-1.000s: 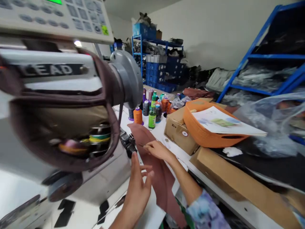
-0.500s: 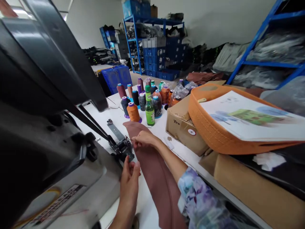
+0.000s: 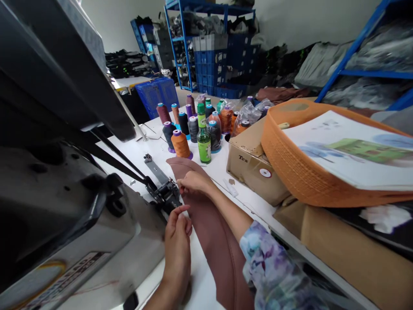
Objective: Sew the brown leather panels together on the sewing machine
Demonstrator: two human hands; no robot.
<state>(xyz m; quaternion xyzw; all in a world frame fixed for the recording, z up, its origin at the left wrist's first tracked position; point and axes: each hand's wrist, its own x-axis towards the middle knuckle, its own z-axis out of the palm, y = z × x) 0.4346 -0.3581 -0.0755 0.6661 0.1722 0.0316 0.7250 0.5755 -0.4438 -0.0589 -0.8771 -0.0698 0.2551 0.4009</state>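
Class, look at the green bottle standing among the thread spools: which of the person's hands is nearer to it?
Right. The right hand rests on the brown fabric just below the green bottle; the left hand sits farther back.

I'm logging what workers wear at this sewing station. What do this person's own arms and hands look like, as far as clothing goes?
Both hands are bare: no gloves, rings or watch show on the left hand or the right hand. The right forearm is uncovered up to a loose sleeve with a floral print in blue, purple, white and green. The left forearm is bare as far as the picture shows.
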